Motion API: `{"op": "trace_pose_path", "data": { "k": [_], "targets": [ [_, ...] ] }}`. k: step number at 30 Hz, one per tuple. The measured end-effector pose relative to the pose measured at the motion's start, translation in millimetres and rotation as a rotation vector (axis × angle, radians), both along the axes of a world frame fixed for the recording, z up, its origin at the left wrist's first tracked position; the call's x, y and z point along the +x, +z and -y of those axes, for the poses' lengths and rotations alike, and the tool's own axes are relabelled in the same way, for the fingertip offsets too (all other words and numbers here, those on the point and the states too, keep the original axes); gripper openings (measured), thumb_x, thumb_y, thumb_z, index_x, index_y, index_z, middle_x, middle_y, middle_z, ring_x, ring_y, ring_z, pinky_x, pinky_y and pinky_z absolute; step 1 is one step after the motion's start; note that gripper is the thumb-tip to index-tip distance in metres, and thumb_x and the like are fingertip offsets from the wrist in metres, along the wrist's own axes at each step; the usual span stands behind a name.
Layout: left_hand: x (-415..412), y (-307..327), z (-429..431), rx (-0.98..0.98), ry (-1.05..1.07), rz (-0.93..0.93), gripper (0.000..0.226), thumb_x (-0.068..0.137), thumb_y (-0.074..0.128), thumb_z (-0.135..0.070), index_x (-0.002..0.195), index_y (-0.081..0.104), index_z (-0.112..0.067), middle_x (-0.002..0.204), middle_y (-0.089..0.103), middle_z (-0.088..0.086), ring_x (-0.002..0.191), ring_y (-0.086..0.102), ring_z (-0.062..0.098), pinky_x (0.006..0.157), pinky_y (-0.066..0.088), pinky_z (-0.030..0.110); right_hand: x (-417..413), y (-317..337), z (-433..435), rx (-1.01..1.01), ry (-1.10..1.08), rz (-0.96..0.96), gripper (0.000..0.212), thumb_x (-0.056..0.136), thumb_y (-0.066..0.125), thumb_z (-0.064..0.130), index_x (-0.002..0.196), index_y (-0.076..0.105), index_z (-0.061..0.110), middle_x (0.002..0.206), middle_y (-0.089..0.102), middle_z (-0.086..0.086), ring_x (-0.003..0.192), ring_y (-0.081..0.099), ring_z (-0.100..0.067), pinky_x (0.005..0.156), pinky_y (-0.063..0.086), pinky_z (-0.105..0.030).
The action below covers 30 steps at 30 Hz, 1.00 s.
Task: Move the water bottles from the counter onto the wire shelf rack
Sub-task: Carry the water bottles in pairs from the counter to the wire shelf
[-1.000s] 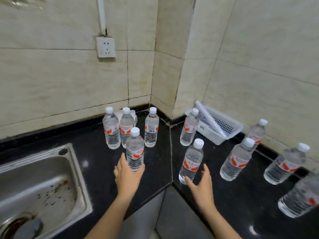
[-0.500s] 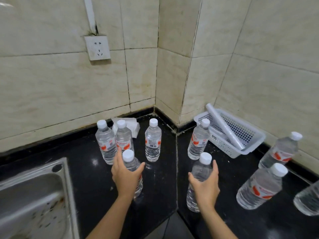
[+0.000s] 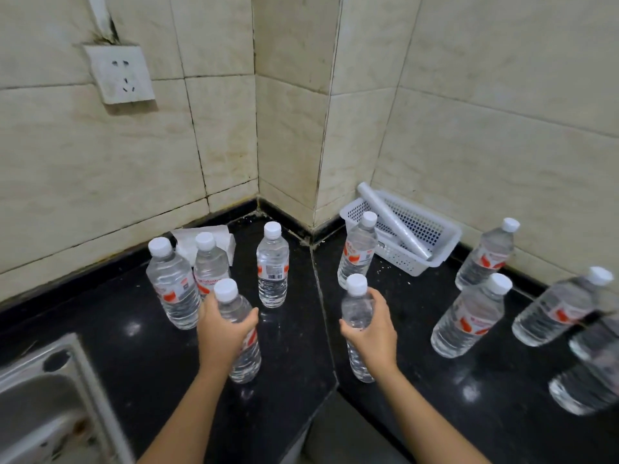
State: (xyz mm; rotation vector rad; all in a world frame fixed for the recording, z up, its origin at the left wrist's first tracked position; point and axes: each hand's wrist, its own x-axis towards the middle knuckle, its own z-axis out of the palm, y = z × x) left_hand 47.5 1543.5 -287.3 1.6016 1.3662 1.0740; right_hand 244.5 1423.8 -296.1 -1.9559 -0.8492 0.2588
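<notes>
A black corner counter (image 3: 294, 346) meets tiled walls, with a steel sink (image 3: 50, 396) at left and a white basket (image 3: 445, 242) at right. The left hand (image 3: 222, 333) is wrapped around one upright water bottle (image 3: 248, 360). The right hand (image 3: 371, 336) clasps a second bottle (image 3: 356, 309) across the seam. Other bottles (image 3: 272, 266) stand around them on the counter.

readable text: none | bottle labels (image 3: 273, 270): barcode, print seemingly blurred

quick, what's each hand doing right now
Left hand: holding a water bottle.
Right hand: holding another water bottle.
</notes>
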Motion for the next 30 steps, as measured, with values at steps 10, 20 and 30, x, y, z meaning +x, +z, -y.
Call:
{"op": "trace_pose_path", "data": {
  "k": [10,20,30],
  "targets": [
    [1,-8,7,-0.072,-0.001,0.079,0.078,0.063,0.081,-0.020,0.130,0.041,-0.020,0.127,0.051,0.012,0.112,0.051,0.031,0.091,0.041,0.039,-50,-9,-5,-0.330,0.194,0.369,0.058,0.069,0.066,0.025,0.123,0.049,0.019,0.111,0.056,-0.005,0.102,0.054,-0.027,0.087,0.039,-0.029],
    [17,-9,50,-0.102,-0.392,0.058,0.069,0.058,0.081,-0.022,0.119,0.048,-0.026,0.114,0.056,0.001,0.103,0.056,0.024,0.082,0.038,0.029,-67,17,91,-0.127,-0.203,-0.012,0.065,0.060,0.074,0.012,0.100,0.036,0.046,0.090,0.054,0.022,0.083,0.057,-0.010,0.064,0.035,-0.010],
    [85,11,178,-0.197,-1.076,0.095,0.066,0.059,0.082,-0.018,0.103,0.040,-0.042,0.107,0.059,-0.005,0.095,0.057,0.017,0.081,0.041,0.028,-83,56,254,0.007,-0.759,-0.030,0.068,0.061,0.078,0.014,0.099,0.036,0.051,0.098,0.052,0.025,0.090,0.052,0.013,0.072,0.038,-0.006]
  ]
}}
